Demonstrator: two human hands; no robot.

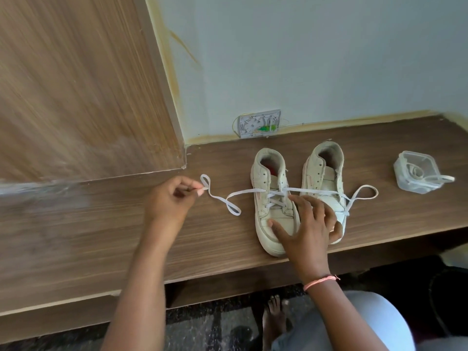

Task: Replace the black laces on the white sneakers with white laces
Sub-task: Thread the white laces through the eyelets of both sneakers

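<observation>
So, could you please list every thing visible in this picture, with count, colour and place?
sneakers: two, white, side by side on the wooden shelf.
white lace: one, partly threaded through the left sneaker, ends trailing both ways.
plastic container: one, clear, right of the sneakers, holding another white lace.
wall box: one, grey, on the wall behind.
left hand: pinches the lace end.
right hand: rests flat on the sneakers.

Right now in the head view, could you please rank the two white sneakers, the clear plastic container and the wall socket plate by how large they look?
1. Left sneaker and right sneaker: look alike, though the right hand covers part of both.
2. Clear plastic container and wall socket plate: too close to rank; the plate sits farther from the camera.
</observation>
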